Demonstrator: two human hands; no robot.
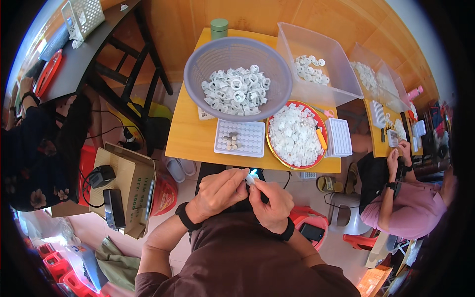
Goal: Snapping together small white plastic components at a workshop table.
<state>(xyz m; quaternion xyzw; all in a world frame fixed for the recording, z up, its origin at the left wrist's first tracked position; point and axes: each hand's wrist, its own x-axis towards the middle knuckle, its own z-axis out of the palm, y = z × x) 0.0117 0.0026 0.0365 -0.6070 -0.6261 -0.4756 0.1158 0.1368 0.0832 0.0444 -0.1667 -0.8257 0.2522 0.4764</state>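
Note:
My left hand (223, 192) and my right hand (270, 203) meet in front of my body, just short of the table's near edge. Pinched between the fingertips of both is a small white plastic part (251, 179); fingers cover most of it. A bright spot of light shows right behind it. Beyond my hands, a white tray (252, 129) with rows of small pockets bears several small round grey and beige discs (231, 141). To its right, a round red-rimmed tray (269, 143) is heaped with small white plastic pieces (295, 134).
On the wooden table (185, 133) stand a grey-purple basket (190, 74) of white ring-shaped parts, a clear bin (341, 96), a green canister (219, 29) and stacked white trays (339, 138). An open cardboard box (136, 198) sits left. A person in pink (401, 213) works at right; another person (34, 168) sits left.

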